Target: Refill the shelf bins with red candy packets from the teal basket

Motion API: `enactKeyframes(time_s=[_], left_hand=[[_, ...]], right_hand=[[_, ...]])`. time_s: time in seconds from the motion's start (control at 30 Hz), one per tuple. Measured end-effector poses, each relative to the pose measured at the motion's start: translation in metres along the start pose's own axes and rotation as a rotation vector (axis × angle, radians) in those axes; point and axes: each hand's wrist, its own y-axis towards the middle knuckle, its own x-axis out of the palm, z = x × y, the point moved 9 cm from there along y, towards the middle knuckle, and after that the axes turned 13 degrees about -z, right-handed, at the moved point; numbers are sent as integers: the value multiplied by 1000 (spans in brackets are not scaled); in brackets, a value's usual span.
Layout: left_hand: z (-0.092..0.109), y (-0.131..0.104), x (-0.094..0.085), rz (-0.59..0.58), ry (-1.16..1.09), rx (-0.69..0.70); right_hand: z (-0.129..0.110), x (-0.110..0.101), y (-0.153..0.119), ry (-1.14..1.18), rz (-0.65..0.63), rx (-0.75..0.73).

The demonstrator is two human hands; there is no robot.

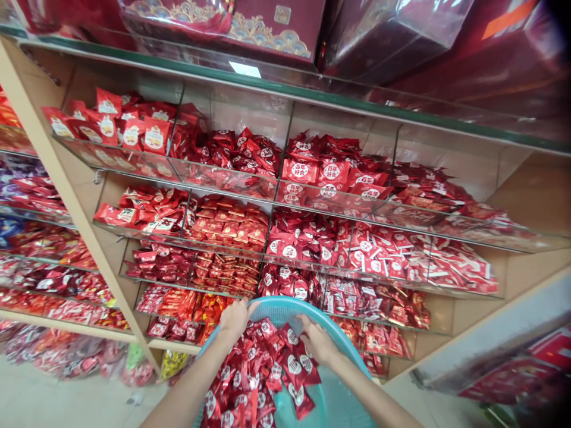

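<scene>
A turquoise plastic basin (343, 339) with a perforated wall is in front of me, below the shelves. Small shiny red candy packets (241, 377) with white round labels are heaped in its left and middle part; its turquoise bottom shows at the right. My left hand (235, 321) is closed on the basin's far left rim. Inside the basin, my right hand (317, 342) is at the right edge of the heap, its fingers partly stretched and apart, touching or just beside the packets. Its fingertips are partly blurred.
Tiered shelves with clear dividers hold red packets (330, 172), gold-printed packets (227, 223) and white-edged packets (379, 249). A glass shelf edge (285, 80) runs overhead, with large dark red boxes (223, 30) on it. A wooden upright (75, 202) stands left; bagged goods (80, 353) lie on the floor.
</scene>
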Motion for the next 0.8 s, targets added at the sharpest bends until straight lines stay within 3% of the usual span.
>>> enactKeyframes(time_s=[0.1,0.23,0.33,0.47,0.53,0.67,0.8], left_hand=[[-1,1,0,15,19,-13],[0,0,0,2,21,-5],[0,0,-1,4,12,0],[-2,0,0,20,5,-4],[-3,2,2,30,7,-2],[-4,4,4,35,3,3],[-4,3,3,45,7,4]], right_hand=[[1,-2,2,36,-15,-104],[-9,-15,1,-30,20,-87],[-45,-49,-8,-78,159,-115],[-120,-115,-27,-23,346,-380],[-143,-150,-30,-15,442,-450],[-161,-192,-13,-155,515,-455],[-157,-196,16,-259,432,-376]])
